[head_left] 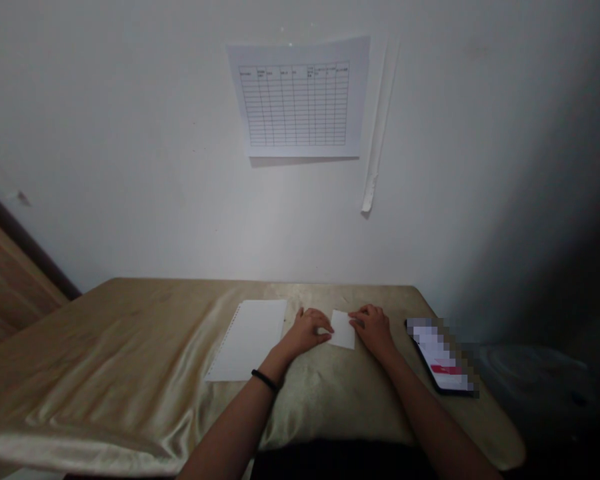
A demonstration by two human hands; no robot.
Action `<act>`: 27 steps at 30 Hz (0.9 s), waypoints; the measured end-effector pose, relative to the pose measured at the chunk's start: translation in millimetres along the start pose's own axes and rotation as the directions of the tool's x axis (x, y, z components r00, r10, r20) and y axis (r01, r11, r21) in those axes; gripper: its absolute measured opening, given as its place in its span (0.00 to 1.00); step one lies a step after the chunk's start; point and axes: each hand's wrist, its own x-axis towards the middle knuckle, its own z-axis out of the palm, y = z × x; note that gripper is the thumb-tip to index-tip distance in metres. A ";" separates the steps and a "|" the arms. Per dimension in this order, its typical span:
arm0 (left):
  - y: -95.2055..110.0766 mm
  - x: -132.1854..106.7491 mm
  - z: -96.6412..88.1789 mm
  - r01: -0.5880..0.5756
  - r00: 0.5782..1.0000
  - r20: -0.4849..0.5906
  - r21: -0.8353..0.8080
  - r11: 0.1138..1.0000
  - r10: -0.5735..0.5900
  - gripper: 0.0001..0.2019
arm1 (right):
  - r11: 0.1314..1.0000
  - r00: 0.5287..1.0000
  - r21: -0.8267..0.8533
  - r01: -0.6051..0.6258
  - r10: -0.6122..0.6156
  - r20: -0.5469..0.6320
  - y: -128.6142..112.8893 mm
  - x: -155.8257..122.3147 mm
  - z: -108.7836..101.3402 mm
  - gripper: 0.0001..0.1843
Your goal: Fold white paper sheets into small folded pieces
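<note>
Paper slip (343, 331): left hand (308, 329) pinches its left edge; right hand (375, 329) pinches its right.

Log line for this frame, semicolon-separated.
left hand: at small paper, left edge; right hand: at its right edge; larger paper: left; phone: right

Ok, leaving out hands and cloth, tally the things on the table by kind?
Large hole-edged paper, sheet or stack unclear: 1
Small white paper: 1
Screened device: 1
Total: 3
</note>
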 end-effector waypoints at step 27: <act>2.2 -3.5 1.6 0.095 0.995 0.000 0.151 0.984 -0.096 0.37 | 0.987 0.991 0.103 0.123 -0.127 0.031 9.0 4.8 7.8 0.15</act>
